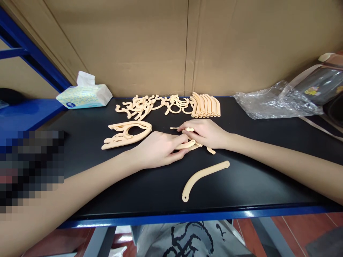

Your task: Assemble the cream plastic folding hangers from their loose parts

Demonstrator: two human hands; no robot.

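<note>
My left hand (163,148) is closed around a curved beige plastic hanger arm (188,144), its holed end showing past the fingertips. Close beside it, my right hand (207,134) has its fingers bent over a beige hanger piece; a small notched part (190,129) shows between them, and a thin tip sticks out to the left. The fingers hide most of it. Below the right palm the end of another beige piece (211,150) rests on the black tabletop (128,189). Nearer the front lies a loose curved hanger arm (202,175) with a hole at its end.
A folded beige hanger (134,137) lies left of my hands. Along the back are a heap of hook pieces (142,105), curved pieces (178,103) and a row of hanger arms (205,105). A tissue pack (84,95) stands back left; clear plastic wrap (278,101) and a bag (321,84) lie right.
</note>
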